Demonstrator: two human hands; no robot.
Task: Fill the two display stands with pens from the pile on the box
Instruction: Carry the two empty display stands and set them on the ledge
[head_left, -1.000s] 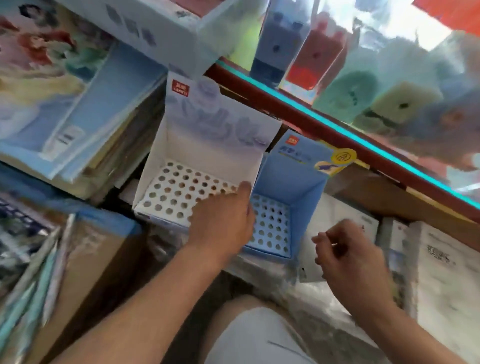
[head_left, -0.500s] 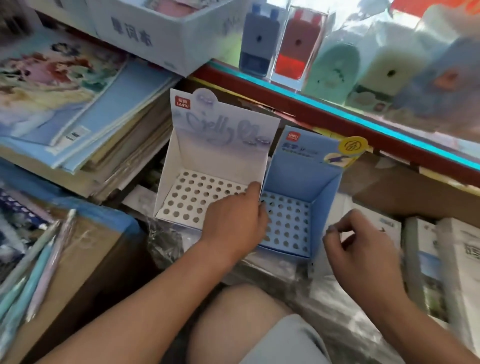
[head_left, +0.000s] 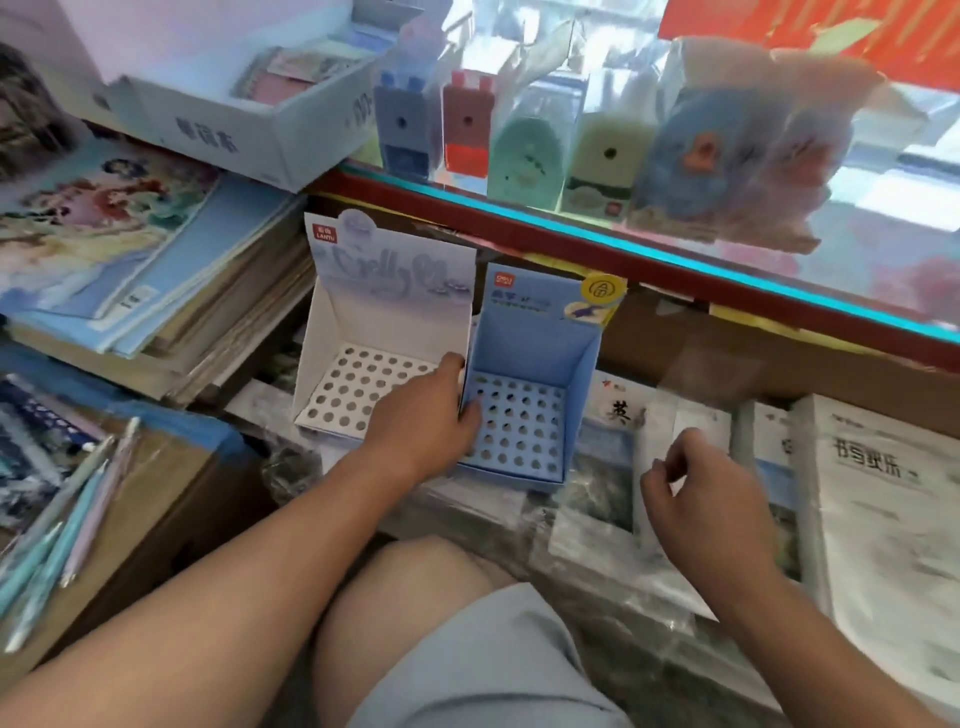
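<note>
Left hand (head_left: 421, 415) grips the wall of the blue stand (head_left: 524, 343); right hand (head_left: 696, 499) beside it, loosely curled, empty; pens (head_left: 100, 504) look light, slick; pinch mid-barrel.

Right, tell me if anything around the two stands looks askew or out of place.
Nothing damaged or spilled. The white stand and blue stand are not flush: the blue front edge sits nearer, on lumpy plastic-wrapped packs; the left hand holds its wall at their seam. The pens lie loose and slanted on the box.
</note>
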